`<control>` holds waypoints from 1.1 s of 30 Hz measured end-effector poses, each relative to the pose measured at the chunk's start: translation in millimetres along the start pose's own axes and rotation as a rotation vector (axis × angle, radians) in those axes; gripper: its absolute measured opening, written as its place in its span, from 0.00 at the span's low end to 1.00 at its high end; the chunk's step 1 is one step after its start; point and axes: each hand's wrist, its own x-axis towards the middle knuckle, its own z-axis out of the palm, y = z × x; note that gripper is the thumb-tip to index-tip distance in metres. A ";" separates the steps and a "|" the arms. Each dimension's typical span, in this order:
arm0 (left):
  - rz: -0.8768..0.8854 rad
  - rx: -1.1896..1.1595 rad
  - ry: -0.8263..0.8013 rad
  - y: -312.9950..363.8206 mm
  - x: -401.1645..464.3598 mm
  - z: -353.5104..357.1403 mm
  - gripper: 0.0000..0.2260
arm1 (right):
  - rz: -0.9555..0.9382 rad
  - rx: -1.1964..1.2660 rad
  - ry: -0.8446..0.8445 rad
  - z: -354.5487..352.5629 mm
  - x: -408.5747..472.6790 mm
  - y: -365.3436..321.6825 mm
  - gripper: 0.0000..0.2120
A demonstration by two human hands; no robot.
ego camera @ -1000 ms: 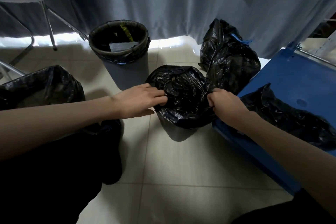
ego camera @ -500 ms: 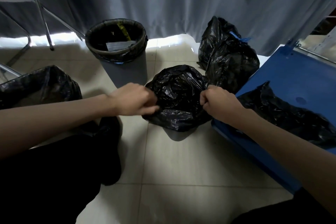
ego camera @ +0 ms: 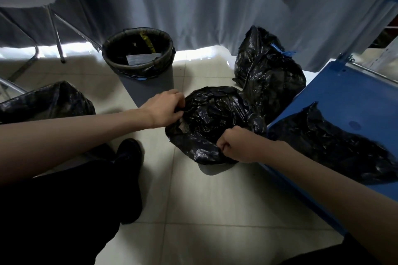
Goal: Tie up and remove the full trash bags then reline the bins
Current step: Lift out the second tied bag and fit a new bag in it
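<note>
Between the hands, a black liner (ego camera: 212, 118) drapes over a small bin. The left hand (ego camera: 164, 109) pinches its far-left rim; the right hand (ego camera: 235, 146) fists the near edge. The thin, slippery, floppy film is best held by its bunched rim.

no legible text anywhere

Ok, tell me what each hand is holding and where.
Both hands grip the black bag over the small bin: the left hand holds its far-left edge, the right hand its near-right edge.
</note>
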 end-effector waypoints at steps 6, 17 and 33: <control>-0.136 -0.151 0.017 5.3 11.9 4.8 0.07 | -0.037 0.139 -0.053 -3.6 3.8 -3.3 0.12; -0.161 -0.106 -0.032 35.8 71.2 -0.6 0.12 | 0.446 0.118 0.522 -51.8 40.1 58.5 0.18; -0.078 -0.865 0.020 36.0 68.5 -12.9 0.07 | 0.433 0.335 0.554 -45.7 24.7 73.9 0.18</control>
